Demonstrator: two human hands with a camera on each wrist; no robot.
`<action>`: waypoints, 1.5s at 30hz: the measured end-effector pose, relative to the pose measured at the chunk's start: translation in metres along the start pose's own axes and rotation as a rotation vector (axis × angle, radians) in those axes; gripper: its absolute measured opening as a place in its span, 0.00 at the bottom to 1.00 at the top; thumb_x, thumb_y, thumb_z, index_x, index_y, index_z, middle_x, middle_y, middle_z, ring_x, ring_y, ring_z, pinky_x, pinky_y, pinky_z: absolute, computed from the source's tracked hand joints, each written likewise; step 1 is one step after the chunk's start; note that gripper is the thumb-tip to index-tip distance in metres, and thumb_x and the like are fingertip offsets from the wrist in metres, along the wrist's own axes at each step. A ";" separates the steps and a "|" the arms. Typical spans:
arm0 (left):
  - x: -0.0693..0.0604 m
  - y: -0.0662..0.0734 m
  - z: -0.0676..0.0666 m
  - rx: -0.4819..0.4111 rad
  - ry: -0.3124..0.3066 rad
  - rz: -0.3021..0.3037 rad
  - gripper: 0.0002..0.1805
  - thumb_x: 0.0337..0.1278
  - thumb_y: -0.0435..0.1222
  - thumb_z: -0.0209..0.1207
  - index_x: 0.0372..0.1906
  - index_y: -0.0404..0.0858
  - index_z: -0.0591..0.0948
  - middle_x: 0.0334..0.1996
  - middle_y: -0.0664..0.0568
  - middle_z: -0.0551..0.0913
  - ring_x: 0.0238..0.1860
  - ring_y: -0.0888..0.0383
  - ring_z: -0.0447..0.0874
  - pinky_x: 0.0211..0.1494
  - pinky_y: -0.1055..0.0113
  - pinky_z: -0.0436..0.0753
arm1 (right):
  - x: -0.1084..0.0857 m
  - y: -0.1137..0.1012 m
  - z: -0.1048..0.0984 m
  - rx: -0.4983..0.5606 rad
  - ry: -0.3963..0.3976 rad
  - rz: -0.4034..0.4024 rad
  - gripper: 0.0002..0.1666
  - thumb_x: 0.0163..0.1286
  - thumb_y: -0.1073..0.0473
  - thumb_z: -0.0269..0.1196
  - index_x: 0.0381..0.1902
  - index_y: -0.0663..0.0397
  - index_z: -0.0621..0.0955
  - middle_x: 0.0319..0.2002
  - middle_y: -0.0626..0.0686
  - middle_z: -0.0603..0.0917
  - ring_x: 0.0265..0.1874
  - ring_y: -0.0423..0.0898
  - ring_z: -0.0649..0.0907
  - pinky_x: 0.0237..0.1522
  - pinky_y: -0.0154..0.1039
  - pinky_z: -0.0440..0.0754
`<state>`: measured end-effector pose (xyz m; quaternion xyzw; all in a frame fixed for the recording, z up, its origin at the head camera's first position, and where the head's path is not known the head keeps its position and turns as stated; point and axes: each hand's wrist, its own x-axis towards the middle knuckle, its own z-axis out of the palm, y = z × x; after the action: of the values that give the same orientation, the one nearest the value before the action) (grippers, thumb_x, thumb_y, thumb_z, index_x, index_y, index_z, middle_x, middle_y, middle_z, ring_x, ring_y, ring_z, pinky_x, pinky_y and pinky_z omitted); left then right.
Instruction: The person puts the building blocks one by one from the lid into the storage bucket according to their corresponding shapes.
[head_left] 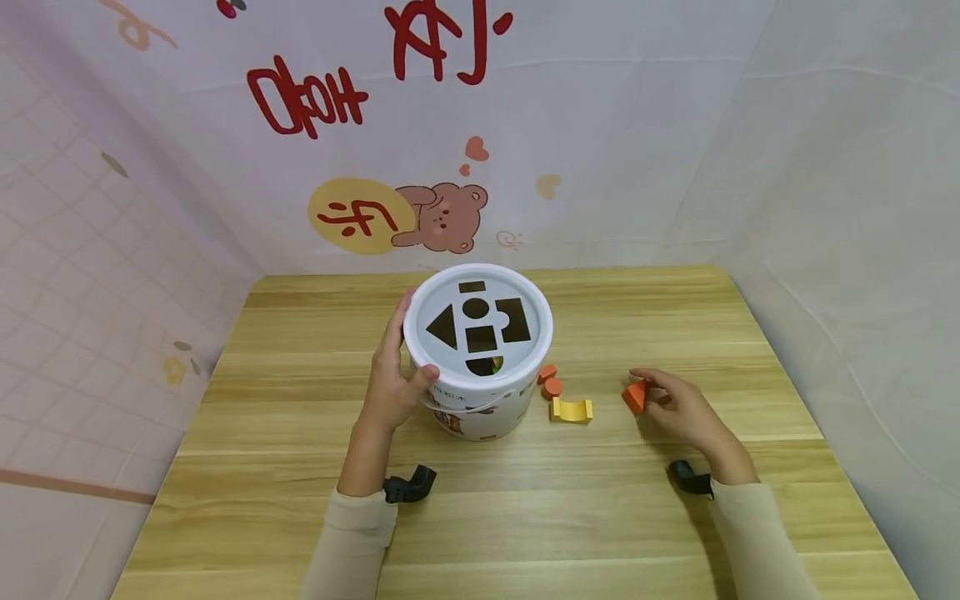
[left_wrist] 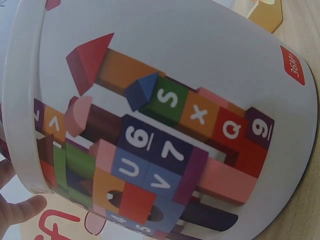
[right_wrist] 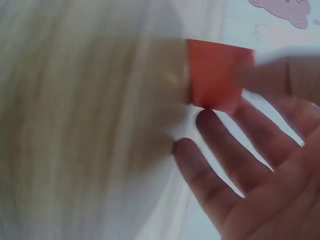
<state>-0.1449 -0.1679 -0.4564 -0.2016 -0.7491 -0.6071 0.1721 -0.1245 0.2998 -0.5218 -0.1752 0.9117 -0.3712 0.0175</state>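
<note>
I saw the person's left hand (head_left: 393, 379) gripping a round white printed bucket (head_left: 487, 421), thumb at the rim of its pale, hole-cut lid (head_left: 446, 358). The right hand (head_left: 681, 410) pinched a red-orange triangular block (head_left: 635, 397) to the bucket's right, a yellow notched block (head_left: 572, 412) lying between them on the wooden table (head_left: 570, 517).

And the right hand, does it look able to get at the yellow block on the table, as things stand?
Probably yes: nothing seems to stand between the right hand and the yellow block. However, that hand pinches a red-orange block, which could hinder grasping.
</note>
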 end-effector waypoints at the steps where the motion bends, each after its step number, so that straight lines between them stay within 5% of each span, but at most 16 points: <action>1: 0.000 0.000 0.000 -0.002 0.001 0.001 0.61 0.51 0.79 0.58 0.86 0.55 0.56 0.80 0.56 0.65 0.78 0.52 0.66 0.77 0.39 0.62 | -0.001 -0.001 -0.001 0.017 -0.011 -0.014 0.35 0.65 0.80 0.65 0.71 0.69 0.75 0.65 0.71 0.79 0.56 0.67 0.83 0.49 0.54 0.86; 7: 0.000 -0.001 -0.001 -0.004 0.004 0.000 0.61 0.51 0.79 0.58 0.86 0.55 0.56 0.80 0.56 0.65 0.78 0.52 0.66 0.77 0.39 0.62 | -0.004 -0.001 -0.001 0.060 -0.045 0.014 0.43 0.64 0.65 0.78 0.73 0.67 0.73 0.66 0.69 0.79 0.57 0.66 0.82 0.55 0.56 0.82; 22: 0.001 0.002 0.000 0.002 0.004 0.000 0.64 0.51 0.80 0.58 0.86 0.48 0.57 0.81 0.55 0.64 0.79 0.50 0.64 0.78 0.37 0.61 | 0.005 -0.006 -0.002 0.089 0.006 0.127 0.35 0.69 0.51 0.75 0.68 0.62 0.78 0.64 0.64 0.82 0.60 0.69 0.82 0.58 0.67 0.80; 45: 0.000 0.001 0.000 0.001 0.006 -0.001 0.63 0.51 0.80 0.58 0.85 0.49 0.57 0.81 0.52 0.64 0.79 0.49 0.64 0.78 0.37 0.61 | 0.056 -0.069 -0.025 0.031 0.145 -0.089 0.32 0.60 0.59 0.81 0.62 0.56 0.85 0.60 0.56 0.87 0.58 0.59 0.84 0.61 0.58 0.79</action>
<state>-0.1446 -0.1677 -0.4554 -0.1992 -0.7490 -0.6073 0.1744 -0.1601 0.2515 -0.4510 -0.1880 0.8960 -0.3974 -0.0624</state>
